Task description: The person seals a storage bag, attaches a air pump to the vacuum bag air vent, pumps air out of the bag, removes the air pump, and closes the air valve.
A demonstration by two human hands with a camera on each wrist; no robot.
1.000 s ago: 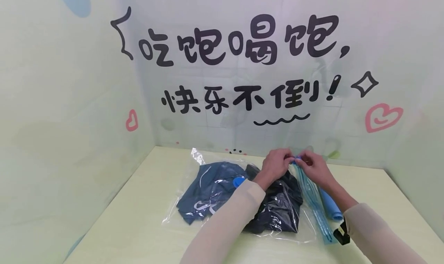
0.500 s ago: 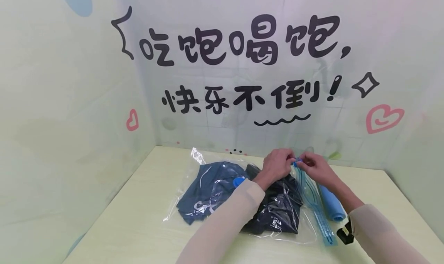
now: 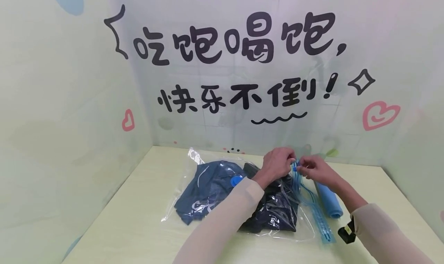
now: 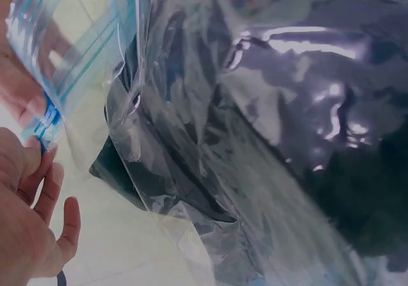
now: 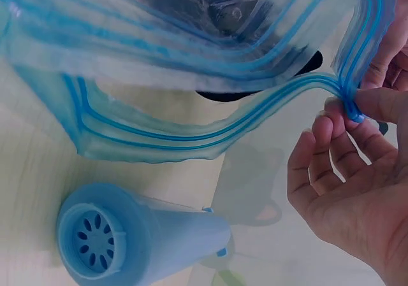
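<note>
- We are pinching the far end of the blue zip strip (image 3: 310, 202) with our left hand (image 3: 276, 163) and right hand (image 3: 313, 169).
- The clear bag (image 3: 243, 196) of dark clothes (image 3: 215, 189) is lying on the table (image 3: 121, 225); a blue pump (image 3: 328, 198) is lying just beside it.

The right hand (image 5: 357, 190) pinches the far corner of the bag's blue zip strip (image 5: 210, 130), whose two sides gape apart. A blue hand pump (image 5: 127, 238) lies on the bench (image 5: 32, 190) just below.
</note>
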